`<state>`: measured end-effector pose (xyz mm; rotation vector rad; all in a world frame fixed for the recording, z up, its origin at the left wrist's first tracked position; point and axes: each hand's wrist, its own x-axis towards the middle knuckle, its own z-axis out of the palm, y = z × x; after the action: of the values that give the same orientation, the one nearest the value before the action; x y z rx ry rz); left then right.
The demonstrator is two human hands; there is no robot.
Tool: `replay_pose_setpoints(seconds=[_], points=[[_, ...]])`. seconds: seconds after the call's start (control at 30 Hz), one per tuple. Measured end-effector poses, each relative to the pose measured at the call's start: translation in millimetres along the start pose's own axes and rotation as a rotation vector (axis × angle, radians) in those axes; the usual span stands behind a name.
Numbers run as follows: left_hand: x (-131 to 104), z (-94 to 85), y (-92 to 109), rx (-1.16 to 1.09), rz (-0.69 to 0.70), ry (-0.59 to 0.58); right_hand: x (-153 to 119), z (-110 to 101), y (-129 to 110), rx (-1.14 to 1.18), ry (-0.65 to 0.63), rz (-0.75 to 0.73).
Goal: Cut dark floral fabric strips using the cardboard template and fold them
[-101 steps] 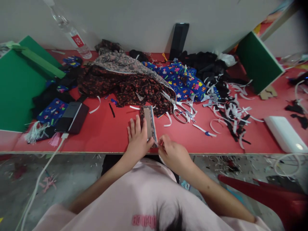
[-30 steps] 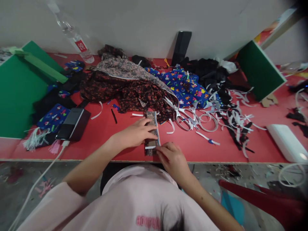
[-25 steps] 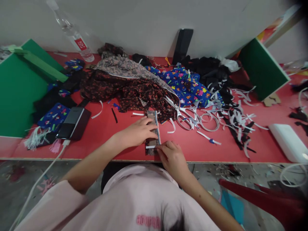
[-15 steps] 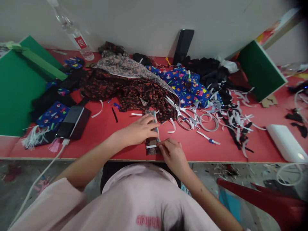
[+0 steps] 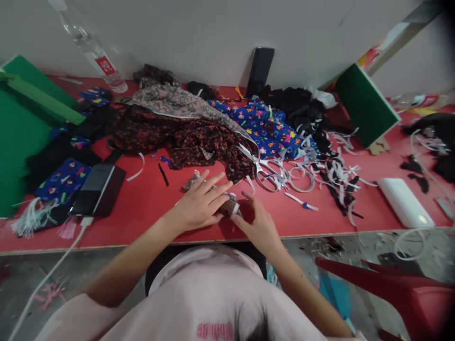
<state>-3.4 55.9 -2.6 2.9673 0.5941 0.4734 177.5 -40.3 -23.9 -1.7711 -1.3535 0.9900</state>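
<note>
My left hand [image 5: 201, 204] lies palm down with its fingers spread over a small patterned fabric strip [image 5: 192, 181]. Between my hands, a brown flat piece [image 5: 230, 206] with a pale end shows on the strip; its exact kind is unclear. My right hand [image 5: 259, 221] is just to the right, thumb and fingers apart, the thumb tip at the brown piece's pale end. Most of the strip is hidden beneath my left hand. Silver scissors [image 5: 261, 166] rest beyond my right hand, their blades on dark floral cloth [image 5: 199, 139].
Blue printed cloth [image 5: 263, 125] and white scraps [image 5: 343, 173] spread to the right. A black phone [image 5: 260, 71] leans on the wall. A dark box [image 5: 97, 189] with a cable stands left, a white power bank [image 5: 405, 201] right. Green boards [image 5: 368, 104] stand at the sides.
The fabric strip has turned from lengthwise to sideways. My right hand's pinch at the white strip has opened, and my left fingers have spread wider. The view has shifted slightly.
</note>
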Motion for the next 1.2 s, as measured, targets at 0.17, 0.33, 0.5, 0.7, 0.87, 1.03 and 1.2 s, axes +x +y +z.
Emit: replay_pose_setpoints(seconds=[0.17, 0.33, 0.5, 0.7, 0.87, 1.03, 1.2], points=[[-2.8, 7.6, 10.1, -0.019, -0.088, 0.072, 13.4, 1.1, 0.7, 0.241, 0.007, -0.024], [1.7, -12.4, 8.1, -0.293, -0.451, 0.035, 17.7, -17.1, -15.5, 0.128, -0.056, -0.149], [16.2, -31.5, -8.8, -0.798, -0.642, -0.373, 20.9, -38.0, -42.7, 0.062, -0.250, -0.235], [23.7, -25.5, -6.2, -1.328, -0.702, -0.365, 28.0, -42.6, -50.5, 0.068, -0.271, -0.248], [21.9, -15.7, 2.7, -1.535, -0.932, -0.183, 35.8, -37.3, -33.5, 0.283, -0.221, -0.183], [19.0, -5.9, 0.7, -1.618, -0.977, -0.054, 37.2, -30.7, -9.6, 0.444, -0.210, -0.062], [18.1, -3.1, 3.9, -1.666, -0.997, -0.047, 34.5, -23.4, -8.8, 0.500, -0.095, -0.049]])
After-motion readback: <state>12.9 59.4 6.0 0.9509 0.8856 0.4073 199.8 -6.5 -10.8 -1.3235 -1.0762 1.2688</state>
